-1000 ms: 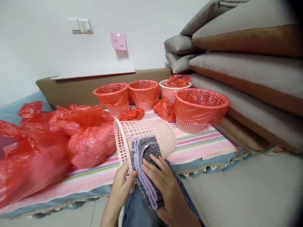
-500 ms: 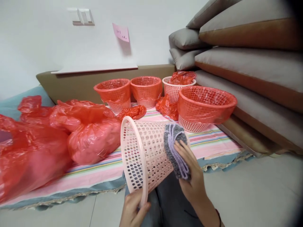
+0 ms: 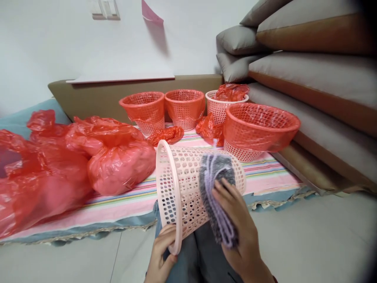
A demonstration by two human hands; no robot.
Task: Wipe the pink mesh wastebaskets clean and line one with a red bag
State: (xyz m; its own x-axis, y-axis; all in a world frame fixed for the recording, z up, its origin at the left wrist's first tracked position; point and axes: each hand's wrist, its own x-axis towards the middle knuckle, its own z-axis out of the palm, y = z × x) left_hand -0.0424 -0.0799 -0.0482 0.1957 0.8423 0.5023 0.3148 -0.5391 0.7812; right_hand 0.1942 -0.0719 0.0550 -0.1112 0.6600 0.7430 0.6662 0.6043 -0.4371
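Note:
A pale pink perforated basket [image 3: 182, 184] lies on its side across my lap, its rim toward the left. My left hand [image 3: 160, 255] grips the lower part of that rim, fingers curled round it. My right hand [image 3: 240, 236] presses a folded grey and lilac cloth [image 3: 216, 192] against the basket's outer wall, fingers closed over the cloth.
Three baskets lined with red plastic [image 3: 260, 127] and one with a loose red bag in it stand on a striped mat [image 3: 123, 204]. Bulging red plastic bags [image 3: 67, 161] lie at the left. Stacked grey sofa cushions [image 3: 312, 74] fill the right. Grey floor tiles [image 3: 309, 236] lie at the lower right.
The basket has turned from rim-up to lying sideways. My right hand with the cloth moved from the basket's mouth to its outer side, then slid down slightly. My left hand shifted to the lower rim.

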